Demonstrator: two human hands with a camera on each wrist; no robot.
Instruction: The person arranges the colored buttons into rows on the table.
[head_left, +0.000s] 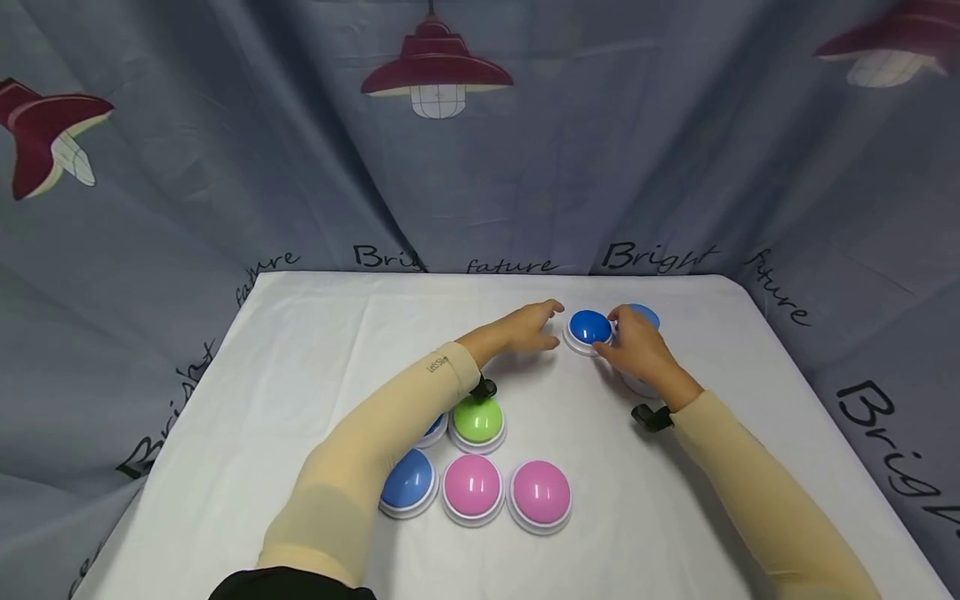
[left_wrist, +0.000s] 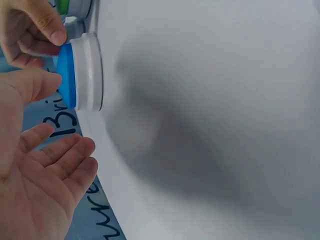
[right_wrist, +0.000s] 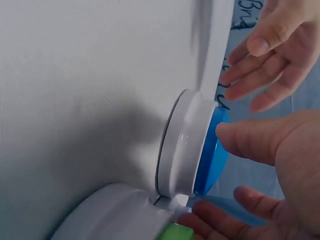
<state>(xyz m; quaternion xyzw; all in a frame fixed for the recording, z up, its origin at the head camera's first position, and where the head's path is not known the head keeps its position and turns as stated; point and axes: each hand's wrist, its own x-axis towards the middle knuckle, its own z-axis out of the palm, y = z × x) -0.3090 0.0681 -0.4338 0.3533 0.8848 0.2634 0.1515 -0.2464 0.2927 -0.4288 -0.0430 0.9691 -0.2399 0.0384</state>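
Bending round a blue button [head_left: 590, 327] right of middle in the head view, the right hand [head_left: 641, 348] holds it; the left hand [head_left: 522, 328] spreads, empty. Partly done, maybe: five low buttons [head_left: 472, 485] seem left, a sleeve [head_left: 352, 450] covering some. Left wrist: it sits upper left. Right wrist: a green button [right_wrist: 117, 215] crowds it.

White cloth-covered table [head_left: 315, 337], grey-blue curtain [head_left: 585, 150] behind, red printed lamps [head_left: 437, 68], black lettering [head_left: 621, 255]

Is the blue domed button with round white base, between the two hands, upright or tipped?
Upright: its blue dome faces up and its white base sits on the white table.
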